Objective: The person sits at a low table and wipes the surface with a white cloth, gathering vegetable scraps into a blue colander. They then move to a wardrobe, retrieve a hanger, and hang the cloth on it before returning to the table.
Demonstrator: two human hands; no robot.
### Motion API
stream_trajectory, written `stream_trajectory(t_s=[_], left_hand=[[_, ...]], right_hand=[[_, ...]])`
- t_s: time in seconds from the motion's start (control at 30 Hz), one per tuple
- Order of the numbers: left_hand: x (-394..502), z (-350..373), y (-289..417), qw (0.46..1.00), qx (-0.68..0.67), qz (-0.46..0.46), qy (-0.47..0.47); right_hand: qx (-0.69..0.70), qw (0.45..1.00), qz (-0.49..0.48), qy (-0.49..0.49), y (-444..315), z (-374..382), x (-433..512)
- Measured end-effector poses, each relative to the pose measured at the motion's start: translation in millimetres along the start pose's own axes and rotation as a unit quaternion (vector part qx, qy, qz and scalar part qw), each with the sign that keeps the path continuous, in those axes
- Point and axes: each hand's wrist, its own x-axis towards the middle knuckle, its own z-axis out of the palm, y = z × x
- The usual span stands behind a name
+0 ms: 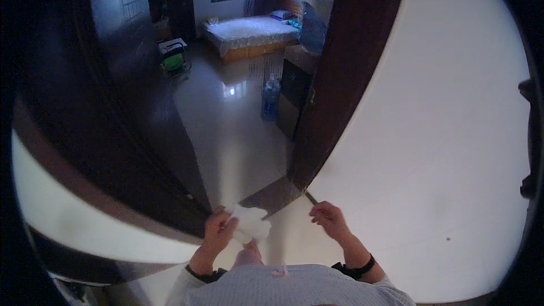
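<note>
My left hand grips a crumpled white cloth or tissue, which spreads out to the right of the fingers. It is low in the view, close to the foot of the dark door side. My right hand is raised in front of the white wall, its fingers loosely curled. A short dark strip shows just beyond those fingertips; whether it is a skirting board or something held cannot be made out. Both wrists wear black bands. Part of a bare leg shows below the cloth.
A doorway with a dark wooden frame and dark door opens onto a tiled room. A stone threshold crosses the floor. Inside stand a blue water bottle, a cabinet, a green folding chair and a bed.
</note>
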Motion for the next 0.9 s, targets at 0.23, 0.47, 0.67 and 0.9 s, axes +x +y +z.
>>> stream_trajectory(t_s=[0.23, 0.47, 0.67, 0.9], left_hand=[[157, -27, -133, 0.979, -0.077, -0.14, 0.126], [325, -41, -223, 0.979, -0.046, -0.11, 0.165], [476, -42, -288, 0.98, -0.005, -0.103, 0.168], [668, -45, -300, 0.972, 0.055, -0.128, 0.188]], right_hand=[[-0.12, 0.978, -0.073, -0.154, -5, 25, 214], [-0.124, 0.986, -0.021, -0.11, 6, 1, 392], [0.017, 0.998, 0.019, -0.065, 48, -26, 552], [0.1, 0.995, 0.024, 0.018, 46, -54, 794]])
